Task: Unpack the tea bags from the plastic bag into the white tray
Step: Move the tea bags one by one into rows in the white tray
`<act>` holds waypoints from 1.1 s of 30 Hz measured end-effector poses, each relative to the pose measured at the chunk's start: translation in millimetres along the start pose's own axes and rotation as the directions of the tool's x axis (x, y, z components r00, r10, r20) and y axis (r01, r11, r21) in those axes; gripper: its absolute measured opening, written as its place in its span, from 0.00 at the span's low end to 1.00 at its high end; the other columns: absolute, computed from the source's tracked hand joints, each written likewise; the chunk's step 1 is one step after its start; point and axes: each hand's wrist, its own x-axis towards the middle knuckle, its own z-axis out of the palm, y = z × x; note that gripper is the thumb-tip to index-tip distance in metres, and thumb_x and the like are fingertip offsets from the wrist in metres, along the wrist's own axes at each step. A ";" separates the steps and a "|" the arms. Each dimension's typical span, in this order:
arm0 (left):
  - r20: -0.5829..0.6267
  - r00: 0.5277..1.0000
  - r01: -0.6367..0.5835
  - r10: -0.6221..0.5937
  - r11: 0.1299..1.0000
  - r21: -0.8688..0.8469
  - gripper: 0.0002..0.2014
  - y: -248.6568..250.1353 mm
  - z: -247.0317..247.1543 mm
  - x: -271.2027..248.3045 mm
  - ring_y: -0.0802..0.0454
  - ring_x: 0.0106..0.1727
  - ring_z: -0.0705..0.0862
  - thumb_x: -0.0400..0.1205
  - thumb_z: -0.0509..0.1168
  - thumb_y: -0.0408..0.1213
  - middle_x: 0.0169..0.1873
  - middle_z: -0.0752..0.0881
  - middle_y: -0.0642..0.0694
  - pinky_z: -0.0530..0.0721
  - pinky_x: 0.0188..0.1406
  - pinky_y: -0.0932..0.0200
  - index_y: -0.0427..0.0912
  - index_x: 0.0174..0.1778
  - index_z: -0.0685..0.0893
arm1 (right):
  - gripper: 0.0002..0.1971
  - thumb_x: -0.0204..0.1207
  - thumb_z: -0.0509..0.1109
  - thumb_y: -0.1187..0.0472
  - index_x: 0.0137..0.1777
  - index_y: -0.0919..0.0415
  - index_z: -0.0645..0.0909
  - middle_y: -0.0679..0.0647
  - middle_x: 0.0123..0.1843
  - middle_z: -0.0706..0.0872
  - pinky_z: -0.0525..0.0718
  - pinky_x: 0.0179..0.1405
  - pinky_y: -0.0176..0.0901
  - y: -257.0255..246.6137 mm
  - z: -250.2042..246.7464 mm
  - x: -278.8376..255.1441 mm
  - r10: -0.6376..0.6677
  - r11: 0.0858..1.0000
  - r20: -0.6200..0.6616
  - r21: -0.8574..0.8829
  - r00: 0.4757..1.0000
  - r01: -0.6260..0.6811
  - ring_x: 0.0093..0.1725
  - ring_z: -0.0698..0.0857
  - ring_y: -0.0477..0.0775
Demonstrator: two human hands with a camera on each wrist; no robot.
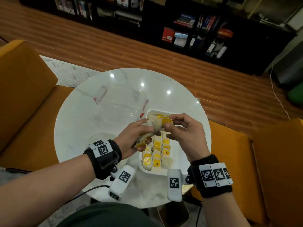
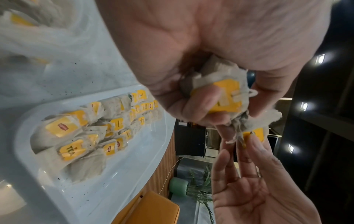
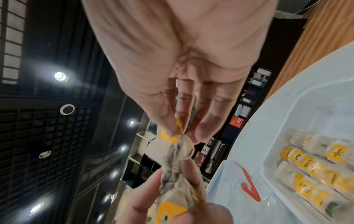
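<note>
Here the left hand (image 1: pixel 131 138) clutches tea bags (image 1: pixel 154 124); the right hand (image 1: pixel 185 135) pinches one.

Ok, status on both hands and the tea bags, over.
Left hand grips tea bag bunch. Right hand pinches one yellow tag, peeling it off. White tray below, rows filled. Nothing in the way.

Round white marble table (image 1: pixel 78 122): white tray (image 1: pixel 148 171) w/ tea bags (image 1: pixel 155 154), clear lidded container (image 1: pixel 121 102) beside it.
</note>
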 end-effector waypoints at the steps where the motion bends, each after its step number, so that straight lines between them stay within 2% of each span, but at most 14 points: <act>1: -0.012 1.000 -0.006 0.006 1.000 0.004 0.11 -1.1 1.7 1.7 0.52 0.27 0.78 0.80 0.69 0.35 0.45 0.88 0.38 0.66 0.14 0.68 0.40 0.59 0.84 | 0.08 0.77 0.78 0.70 0.51 0.56 0.89 0.54 0.45 0.92 0.93 0.42 0.51 1.0 -3.5 -0.1 -0.005 1.000 -0.006 0.007 1.000 0.005 0.43 0.92 0.55; 5: -0.041 0.999 0.003 -0.003 1.000 -0.003 0.10 -6.2 10.7 7.7 0.53 0.27 0.77 0.84 0.65 0.31 0.43 0.88 0.39 0.65 0.14 0.67 0.39 0.61 0.83 | 0.09 0.77 0.79 0.70 0.52 0.57 0.90 0.53 0.44 0.92 0.93 0.44 0.52 5.4 -19.4 -2.1 -0.011 1.000 -0.018 0.018 1.000 0.012 0.44 0.92 0.55; 8: -0.060 0.998 0.018 -0.019 1.000 -0.020 0.09 -11.8 18.3 10.5 0.53 0.27 0.77 0.84 0.65 0.34 0.43 0.89 0.40 0.65 0.14 0.68 0.41 0.59 0.84 | 0.07 0.77 0.78 0.71 0.51 0.60 0.90 0.52 0.43 0.91 0.93 0.48 0.54 7.8 -30.3 -4.3 -0.021 0.999 -0.020 0.047 1.000 0.022 0.43 0.91 0.53; 12: -0.097 0.995 0.027 -0.029 0.999 -0.024 0.08 -20.6 24.7 15.2 0.52 0.28 0.77 0.85 0.66 0.36 0.43 0.89 0.40 0.64 0.15 0.68 0.42 0.58 0.84 | 0.07 0.76 0.78 0.71 0.51 0.61 0.90 0.59 0.45 0.90 0.92 0.52 0.56 11.2 -44.9 -6.4 -0.044 0.995 -0.017 0.083 0.999 0.045 0.43 0.91 0.56; 14: -0.121 0.992 0.026 -0.029 0.999 -0.027 0.06 -25.3 25.7 17.7 0.52 0.28 0.77 0.86 0.65 0.36 0.43 0.89 0.40 0.65 0.14 0.68 0.42 0.57 0.84 | 0.07 0.76 0.78 0.71 0.51 0.60 0.91 0.63 0.48 0.90 0.92 0.52 0.56 14.7 -53.2 -7.4 -0.059 0.995 -0.012 0.076 0.998 0.060 0.44 0.92 0.58; 16: -0.152 0.988 0.022 -0.027 0.999 -0.038 0.05 -29.6 24.3 18.7 0.53 0.28 0.77 0.86 0.66 0.35 0.43 0.90 0.40 0.65 0.14 0.68 0.41 0.56 0.84 | 0.07 0.77 0.78 0.70 0.50 0.58 0.91 0.63 0.48 0.91 0.92 0.52 0.53 20.9 -61.6 -8.5 -0.058 0.997 -0.017 0.046 0.998 0.059 0.46 0.94 0.61; 18: -0.183 0.983 0.013 -0.021 0.999 -0.044 0.06 -33.4 20.6 18.3 0.53 0.28 0.77 0.85 0.67 0.35 0.44 0.90 0.39 0.65 0.14 0.67 0.40 0.57 0.83 | 0.05 0.79 0.77 0.68 0.50 0.58 0.90 0.58 0.45 0.93 0.92 0.50 0.51 33.5 -69.8 -8.4 -0.029 0.999 -0.029 -0.029 0.999 0.028 0.45 0.94 0.59; 20: -0.213 0.977 0.006 -0.015 0.999 -0.045 0.06 -37.3 16.0 16.3 0.53 0.28 0.77 0.85 0.67 0.34 0.45 0.90 0.39 0.65 0.14 0.67 0.40 0.57 0.82 | 0.04 0.80 0.77 0.65 0.49 0.55 0.90 0.53 0.41 0.94 0.91 0.46 0.49 53.3 -76.2 -5.7 0.008 0.976 -0.007 -0.217 1.000 -0.010 0.41 0.94 0.53; 23: -0.248 0.969 -0.013 0.001 0.999 -0.049 0.02 -41.3 11.4 11.1 0.53 0.29 0.77 0.86 0.67 0.33 0.46 0.90 0.39 0.64 0.14 0.67 0.42 0.52 0.83 | 0.01 0.79 0.77 0.56 0.47 0.48 0.89 0.45 0.40 0.92 0.88 0.41 0.42 85.8 -78.5 -0.1 0.137 0.822 0.155 -0.568 0.978 -0.025 0.35 0.91 0.44; 25: -0.258 0.966 -0.024 0.011 0.999 -0.047 0.01 -42.2 11.2 7.8 0.53 0.29 0.77 0.87 0.66 0.33 0.45 0.89 0.39 0.64 0.14 0.67 0.42 0.51 0.82 | 0.02 0.80 0.76 0.52 0.47 0.48 0.90 0.43 0.40 0.92 0.84 0.40 0.37 99.1 -74.4 1.2 0.239 0.726 0.262 -0.687 0.935 0.007 0.34 0.90 0.40; 27: -0.263 0.965 -0.023 0.010 0.999 -0.045 0.02 -42.0 12.7 6.0 0.53 0.28 0.77 0.87 0.65 0.32 0.45 0.89 0.39 0.65 0.13 0.67 0.41 0.54 0.80 | 0.03 0.80 0.75 0.54 0.48 0.49 0.89 0.45 0.38 0.92 0.87 0.42 0.41 103.8 -69.3 3.0 0.266 0.717 0.304 -0.697 0.915 0.023 0.34 0.90 0.41; 29: -0.266 0.964 -0.016 0.003 0.999 -0.046 0.04 -41.4 13.6 4.2 0.53 0.28 0.77 0.86 0.66 0.32 0.46 0.89 0.38 0.65 0.13 0.66 0.41 0.55 0.80 | 0.04 0.79 0.75 0.59 0.50 0.50 0.89 0.48 0.39 0.92 0.91 0.47 0.49 103.3 -65.4 6.9 0.262 0.768 0.297 -0.640 0.918 -0.013 0.36 0.91 0.44; 31: -0.268 0.964 -0.019 0.006 0.999 -0.048 0.02 -40.2 14.8 1.6 0.53 0.28 0.77 0.86 0.65 0.32 0.46 0.89 0.38 0.65 0.13 0.67 0.41 0.53 0.80 | 0.11 0.77 0.76 0.63 0.55 0.46 0.88 0.50 0.42 0.91 0.92 0.49 0.53 100.8 -63.0 10.2 0.258 0.812 0.300 -0.583 0.918 -0.038 0.39 0.92 0.47; 33: -0.271 0.962 -0.039 0.024 0.998 -0.048 0.02 -38.0 15.6 0.1 0.53 0.28 0.77 0.86 0.65 0.30 0.45 0.89 0.39 0.64 0.13 0.68 0.40 0.52 0.80 | 0.14 0.75 0.77 0.61 0.54 0.40 0.88 0.49 0.43 0.90 0.91 0.51 0.54 99.2 -62.9 14.3 0.212 0.822 0.291 -0.569 0.933 -0.009 0.42 0.92 0.49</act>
